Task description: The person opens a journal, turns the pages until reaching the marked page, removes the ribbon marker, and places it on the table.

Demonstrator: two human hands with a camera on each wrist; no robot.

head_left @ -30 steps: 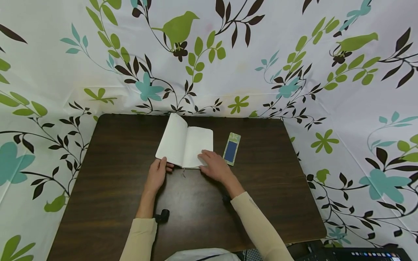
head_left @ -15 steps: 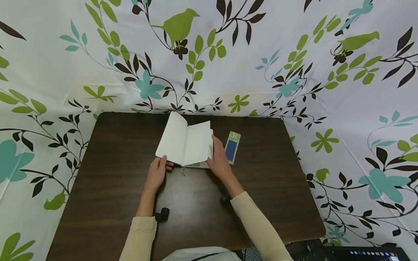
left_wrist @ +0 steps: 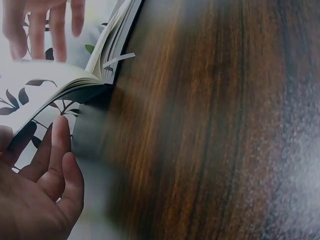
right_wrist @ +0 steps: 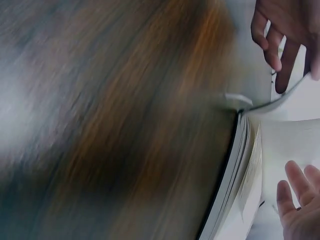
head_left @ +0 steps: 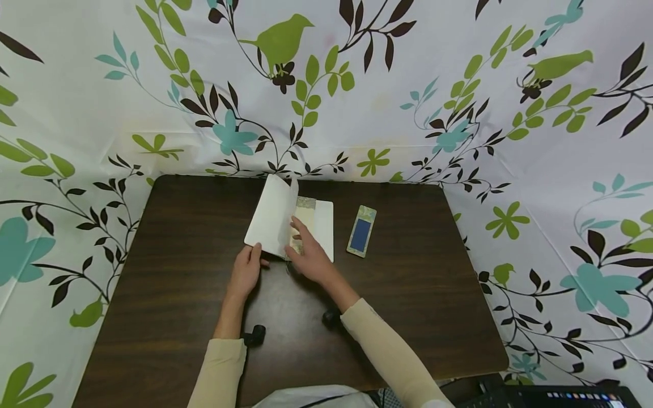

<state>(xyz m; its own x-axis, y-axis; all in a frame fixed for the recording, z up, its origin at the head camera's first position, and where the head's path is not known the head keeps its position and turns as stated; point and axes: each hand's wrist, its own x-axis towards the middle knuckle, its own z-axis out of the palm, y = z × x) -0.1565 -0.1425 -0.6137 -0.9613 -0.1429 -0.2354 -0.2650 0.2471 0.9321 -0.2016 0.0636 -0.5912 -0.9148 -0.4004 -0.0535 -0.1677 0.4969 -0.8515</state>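
Note:
A notebook with blank white pages lies spread on the dark table. My left hand holds its lower left corner, thumb on top and fingers underneath; that side is raised off the table in the left wrist view. Near the spine, my right hand touches a page that stands turned up, its fingers fairly straight. Beneath that page, a beige patterned strip shows on the right-hand side, partly covered by the right hand. A thin ribbon sticks out from the bottom of the spine.
Right of the notebook lies a narrow card with a blue panel and a pale green patterned border. The brown wooden table ends at a leaf-and-bird patterned cloth. A black device sits at the lower right corner.
My right hand has lifted the right-hand page and swept it left towards the spine, uncovering the patterned strip. The left hand stays at the notebook's corner.

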